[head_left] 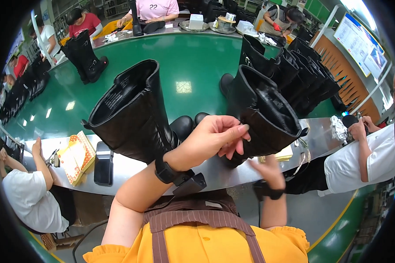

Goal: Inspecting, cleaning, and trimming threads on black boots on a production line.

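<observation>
Two tall black boots stand upright before me on the steel bench edge: a left boot (131, 118) and a right boot (267, 109), their shafts gaping toward me. My left hand (224, 133) reaches across to the near side of the right boot. Its thumb and forefinger are pinched together at the shaft; whatever lies between them is too small to make out. Lower down, close to the base of that same boot, is my right hand (270, 172). Motion smears its fingers, so I cannot see how they are held.
A dark phone (103, 163) and a patterned paper stack (76, 157) lie left on the steel bench (131, 177). Beyond runs a green conveyor belt (197, 57) carrying another boot pair (84, 57) and several boots (305, 74) at right. Co-workers sit on both sides and opposite.
</observation>
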The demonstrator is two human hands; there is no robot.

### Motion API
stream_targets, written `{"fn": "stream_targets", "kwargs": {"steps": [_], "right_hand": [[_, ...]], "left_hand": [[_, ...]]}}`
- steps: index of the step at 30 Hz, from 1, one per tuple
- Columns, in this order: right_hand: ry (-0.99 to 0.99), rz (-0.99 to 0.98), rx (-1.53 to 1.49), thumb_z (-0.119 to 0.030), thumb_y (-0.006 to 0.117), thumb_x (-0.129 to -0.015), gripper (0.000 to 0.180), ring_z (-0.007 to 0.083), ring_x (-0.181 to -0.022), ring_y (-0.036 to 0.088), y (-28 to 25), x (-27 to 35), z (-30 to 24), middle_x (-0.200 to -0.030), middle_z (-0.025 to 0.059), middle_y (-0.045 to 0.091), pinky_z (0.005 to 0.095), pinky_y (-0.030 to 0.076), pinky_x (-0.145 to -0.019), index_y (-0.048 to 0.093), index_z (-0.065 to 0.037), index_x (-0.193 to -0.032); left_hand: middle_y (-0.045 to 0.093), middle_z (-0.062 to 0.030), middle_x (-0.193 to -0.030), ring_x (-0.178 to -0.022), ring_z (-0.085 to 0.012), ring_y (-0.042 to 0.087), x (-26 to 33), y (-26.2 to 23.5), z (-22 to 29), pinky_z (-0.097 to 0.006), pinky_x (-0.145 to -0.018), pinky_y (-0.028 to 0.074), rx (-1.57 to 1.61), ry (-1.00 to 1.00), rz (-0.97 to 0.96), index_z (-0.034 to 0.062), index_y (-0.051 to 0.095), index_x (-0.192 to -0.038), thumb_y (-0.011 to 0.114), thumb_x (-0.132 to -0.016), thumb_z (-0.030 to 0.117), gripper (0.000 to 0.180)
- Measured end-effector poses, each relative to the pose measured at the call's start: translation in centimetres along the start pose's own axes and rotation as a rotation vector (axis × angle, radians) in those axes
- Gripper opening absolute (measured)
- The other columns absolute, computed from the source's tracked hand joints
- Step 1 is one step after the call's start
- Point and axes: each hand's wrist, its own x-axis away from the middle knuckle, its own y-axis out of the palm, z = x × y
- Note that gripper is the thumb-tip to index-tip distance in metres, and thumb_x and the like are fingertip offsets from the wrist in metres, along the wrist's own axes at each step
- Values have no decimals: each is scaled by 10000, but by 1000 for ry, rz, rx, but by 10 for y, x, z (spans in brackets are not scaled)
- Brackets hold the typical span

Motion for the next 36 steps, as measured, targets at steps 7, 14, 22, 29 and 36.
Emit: {"fn": "stream_targets", "kwargs": {"steps": [7, 14, 22, 29, 36], "right_hand": [[-534, 231, 821, -191, 696, -722, 391, 253, -833, 611, -55, -73, -216, -848, 89, 661, 347, 435, -800, 655, -54, -1086], [-418, 111, 738, -84, 646, -746, 125, 196, -630, 601, -51, -90, -192, -680, 22, 631, 313, 415, -676, 703, -124, -850], [-449, 168, 657, -199, 705, -727, 109, 236, -668, 608, -50, -95, -196, -702, 43, 634, 325, 420, -673, 688, -107, -781], [-299, 309, 784, -241, 702, -735, 162, 251, -681, 620, -39, -104, -190, -694, 78, 636, 355, 436, -702, 673, -83, -720], [-202, 209, 277, -124, 592, -886, 141, 170, -708, 660, -56, -99, -184, -767, 110, 670, 273, 491, -639, 675, -11, -876]], "left_hand": [[638, -30, -670, -535, -52, 516, -10, 12, -3, -187, -514, 417, 14, 32, 34, 31, 632, -897, 537, -985, 275, 277], [625, -29, -651, -522, -43, 485, -14, 15, -2, -194, -505, 422, -27, 1, 52, 19, 632, -889, 546, -980, 284, 294], [618, -23, -643, -509, -40, 485, -20, 16, -5, -190, -495, 415, -8, 43, 63, 20, 622, -890, 552, -978, 286, 288], [611, -17, -628, -516, -53, 535, -27, 23, -10, -187, -493, 413, -109, 64, 126, 24, 618, -884, 548, -980, 289, 291], [616, -20, -628, -514, -60, 544, -24, 21, -10, -186, -496, 412, -97, 86, 137, 23, 622, -856, 554, -977, 281, 292]]}}
